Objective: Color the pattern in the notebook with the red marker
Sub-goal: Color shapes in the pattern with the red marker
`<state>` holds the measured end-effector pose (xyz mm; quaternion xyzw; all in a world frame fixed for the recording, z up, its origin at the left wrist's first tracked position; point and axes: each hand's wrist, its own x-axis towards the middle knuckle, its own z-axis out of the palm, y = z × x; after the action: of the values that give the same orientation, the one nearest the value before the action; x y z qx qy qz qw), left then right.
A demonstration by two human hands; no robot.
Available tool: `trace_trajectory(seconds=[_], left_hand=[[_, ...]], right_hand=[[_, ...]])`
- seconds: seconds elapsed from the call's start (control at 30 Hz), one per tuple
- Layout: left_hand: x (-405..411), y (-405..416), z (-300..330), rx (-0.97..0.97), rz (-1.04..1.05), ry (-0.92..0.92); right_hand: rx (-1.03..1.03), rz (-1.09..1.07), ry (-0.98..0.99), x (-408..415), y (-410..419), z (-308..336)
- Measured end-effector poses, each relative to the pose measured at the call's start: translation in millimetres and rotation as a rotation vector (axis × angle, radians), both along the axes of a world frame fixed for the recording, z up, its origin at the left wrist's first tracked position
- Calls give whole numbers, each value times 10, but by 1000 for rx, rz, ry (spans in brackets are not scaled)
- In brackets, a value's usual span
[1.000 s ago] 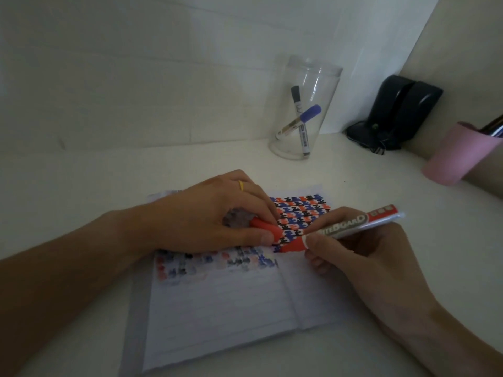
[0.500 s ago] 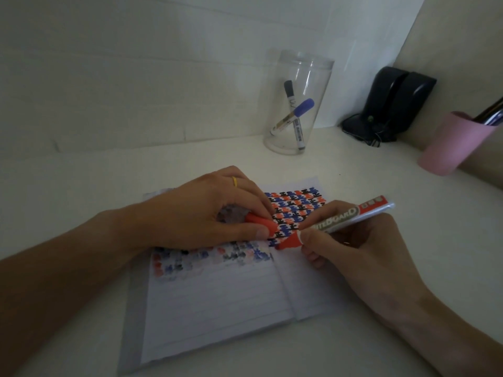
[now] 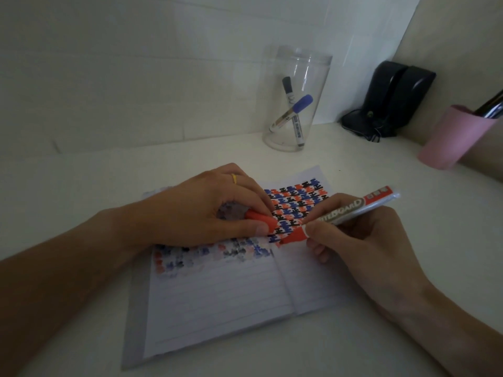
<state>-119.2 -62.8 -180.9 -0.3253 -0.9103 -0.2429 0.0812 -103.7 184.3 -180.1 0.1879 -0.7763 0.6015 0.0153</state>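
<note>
An open lined notebook (image 3: 217, 292) lies on the white desk. A red, blue and black pattern (image 3: 296, 202) fills the top of its right page, with faded bleed-through marks on the left page. My right hand (image 3: 359, 240) grips the red whiteboard marker (image 3: 337, 213), whose tip touches the lower left edge of the pattern near the spine. My left hand (image 3: 201, 210) rests on the left page and pinches the marker's red cap (image 3: 261, 220) between thumb and fingers.
A clear plastic cup (image 3: 296, 99) with a black and a blue marker stands behind the notebook. A black case (image 3: 392, 99) leans in the back right corner. A pink cup (image 3: 457, 137) with pens stands at the right edge.
The marker tip has shifted slightly left and down along the pattern's lower edge. My left hand keeps its place on the page with the cap.
</note>
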Motion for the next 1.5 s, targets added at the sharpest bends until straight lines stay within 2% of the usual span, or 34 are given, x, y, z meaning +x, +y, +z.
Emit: trace_trajectory(seconds=[0.43,0.8,0.97,1.03,1.2,1.5], left_hand=[[0,2,-6,2,0,17],[1,11,-12,9,-8,16],[10,1,-5,17,-2,28],[18,15,-3,16,-8,38],[3,25,2,11,-2,43],[2,0,5,36,59,-49]], right_hand=[[48,60,25,45,-29,24],[58,-16,40,-8,-19,-24],[-256,-46,-235,-116,12,135],[-289,-52,-277,-207,6,279],[-423,-116,-320,-494,-100,501],[-529,-82,-220,-591,-86,29]])
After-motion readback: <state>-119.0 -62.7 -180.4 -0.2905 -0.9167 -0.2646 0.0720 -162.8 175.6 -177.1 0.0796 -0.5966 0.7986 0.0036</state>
